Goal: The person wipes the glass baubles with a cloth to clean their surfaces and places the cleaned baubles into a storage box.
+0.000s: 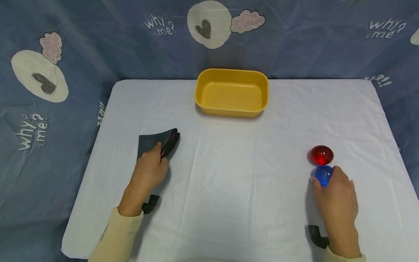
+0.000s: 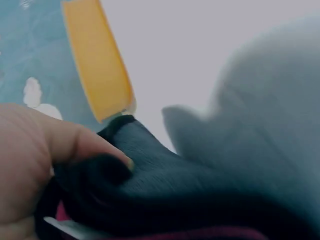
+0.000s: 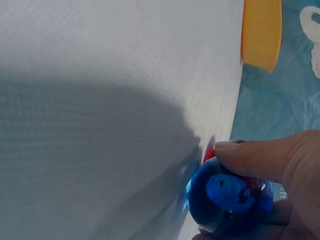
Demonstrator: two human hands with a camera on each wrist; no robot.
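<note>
On the left of the table lies a folded dark grey cloth [image 1: 148, 143] with black edging and a bit of pink inside. My left hand [image 1: 150, 169] pinches its near side, and in the left wrist view the thumb presses over the dark fold [image 2: 150, 160]. A whitish strip, perhaps a label, shows among the layers. On the right, my right hand [image 1: 340, 198] grips a clear blue ball [image 1: 323, 174] between thumb and fingers. The right wrist view shows the blue ball [image 3: 227, 197] close up, under the thumb. Just beyond it sits a shiny red ball [image 1: 322, 155].
A yellow rectangular tub [image 1: 231, 111] stands at the far middle of the white-covered table [image 1: 222, 163]. Behind and beside the table hangs a blue printed cloth [image 1: 131, 47]. Black pieces [image 1: 150, 204] show beside both wrists.
</note>
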